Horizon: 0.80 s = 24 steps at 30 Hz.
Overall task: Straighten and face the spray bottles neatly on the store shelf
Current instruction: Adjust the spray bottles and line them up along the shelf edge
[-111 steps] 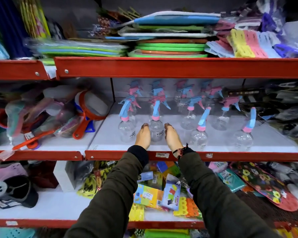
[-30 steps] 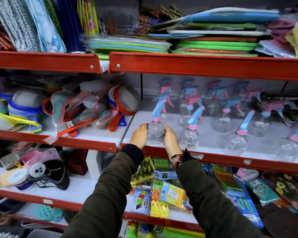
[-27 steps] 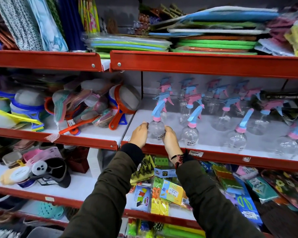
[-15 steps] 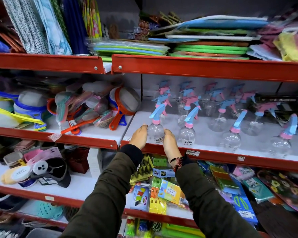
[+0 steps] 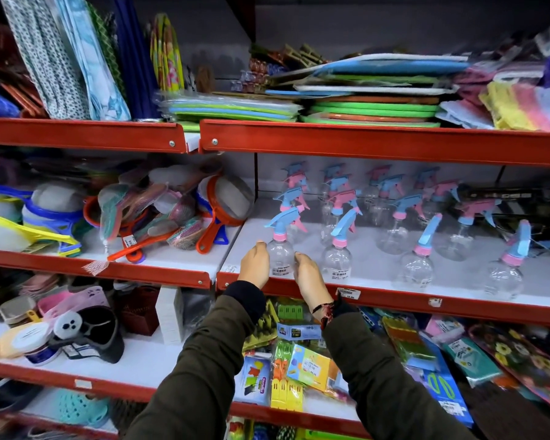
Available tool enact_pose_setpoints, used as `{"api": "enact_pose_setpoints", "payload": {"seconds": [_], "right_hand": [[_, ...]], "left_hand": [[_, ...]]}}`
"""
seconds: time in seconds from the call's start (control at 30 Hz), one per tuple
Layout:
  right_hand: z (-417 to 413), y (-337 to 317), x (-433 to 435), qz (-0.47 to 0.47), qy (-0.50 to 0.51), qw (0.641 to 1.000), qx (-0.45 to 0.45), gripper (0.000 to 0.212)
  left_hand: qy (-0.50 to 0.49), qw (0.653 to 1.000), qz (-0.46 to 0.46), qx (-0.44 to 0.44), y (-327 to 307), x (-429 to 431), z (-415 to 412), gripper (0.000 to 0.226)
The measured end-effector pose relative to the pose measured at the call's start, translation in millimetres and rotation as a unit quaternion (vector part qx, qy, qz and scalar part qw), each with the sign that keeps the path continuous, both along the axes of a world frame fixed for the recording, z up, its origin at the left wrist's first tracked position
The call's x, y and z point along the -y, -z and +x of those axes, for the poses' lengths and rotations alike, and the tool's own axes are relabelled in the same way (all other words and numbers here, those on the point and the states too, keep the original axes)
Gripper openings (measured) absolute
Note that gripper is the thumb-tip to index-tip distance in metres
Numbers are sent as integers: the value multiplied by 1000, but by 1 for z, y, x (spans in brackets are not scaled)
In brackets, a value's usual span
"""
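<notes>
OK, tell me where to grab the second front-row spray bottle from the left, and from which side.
Take the second front-row bottle by its round clear belly, one palm on each flank, coming from the shelf's open front edge. The belly is its widest part, standing upright with free space either side, while the blue trigger head slants off-centre. The hands flank its left neighbour that way.

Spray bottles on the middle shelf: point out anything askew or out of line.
The front row is uneven. The bottle between the left hand and right hand and its neighbour stand close together, while the next two are spaced wide. Trigger heads point in differing directions, not uniformly faced.
</notes>
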State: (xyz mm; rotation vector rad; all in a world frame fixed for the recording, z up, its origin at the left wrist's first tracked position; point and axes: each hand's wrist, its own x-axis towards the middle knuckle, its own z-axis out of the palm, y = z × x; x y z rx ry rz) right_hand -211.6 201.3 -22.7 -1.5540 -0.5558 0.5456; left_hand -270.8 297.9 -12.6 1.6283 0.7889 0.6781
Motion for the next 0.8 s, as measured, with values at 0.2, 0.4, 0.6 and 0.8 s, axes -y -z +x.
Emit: {"api": "enact_pose_setpoints", "payload": {"seconds": [0.2, 0.4, 0.6, 0.8], "right_hand": [[1, 0, 3, 8, 5, 999, -35, 44], [4, -6, -1, 22, 11, 999, -27, 40], [-1, -1, -3, 17, 10, 1000, -10, 40], [-1, -3, 0, 29, 12, 999, -14, 41]], "left_hand": [[32, 998, -52, 24, 2, -10, 4, 52], [39, 995, -78, 41, 7, -16, 1, 53], [50, 996, -70, 31, 6, -16, 3, 50], [48, 996, -65, 25, 8, -15, 2, 55]]}}
